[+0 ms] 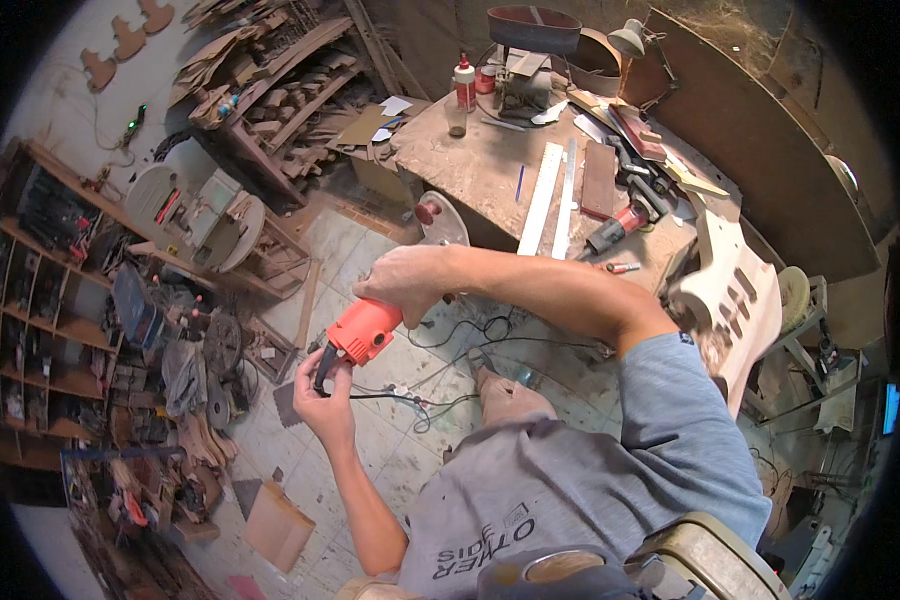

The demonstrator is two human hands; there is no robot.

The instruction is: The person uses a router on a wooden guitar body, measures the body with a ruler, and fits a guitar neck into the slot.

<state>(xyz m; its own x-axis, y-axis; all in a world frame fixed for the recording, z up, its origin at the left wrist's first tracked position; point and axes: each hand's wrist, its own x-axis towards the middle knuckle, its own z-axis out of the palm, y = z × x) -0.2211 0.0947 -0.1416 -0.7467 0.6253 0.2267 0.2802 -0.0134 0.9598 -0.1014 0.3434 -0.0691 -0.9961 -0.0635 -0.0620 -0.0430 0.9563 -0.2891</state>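
An orange corded power tool [363, 330] is held up in front of me, above the tiled floor. My right hand [407, 280] reaches across from the right and is wrapped over its upper end. My left hand [327, 388] grips the narrow black rear end, fingers closed around it. A black cord [410, 397] trails off to the right from near that hand. Beyond my right hand a round pale plate [453, 222] with a dark red knob [428, 211] shows; my hand hides how they join the tool.
A wooden workbench [450, 150] ahead carries a white glue bottle [465, 85], long white rulers [540, 200] and a red-and-black power tool [618, 230]. A carved wooden piece with slots [735, 300] stands right. Scrap-wood racks [300, 110] and cluttered shelves [30, 320] line the left. Cables cross the floor.
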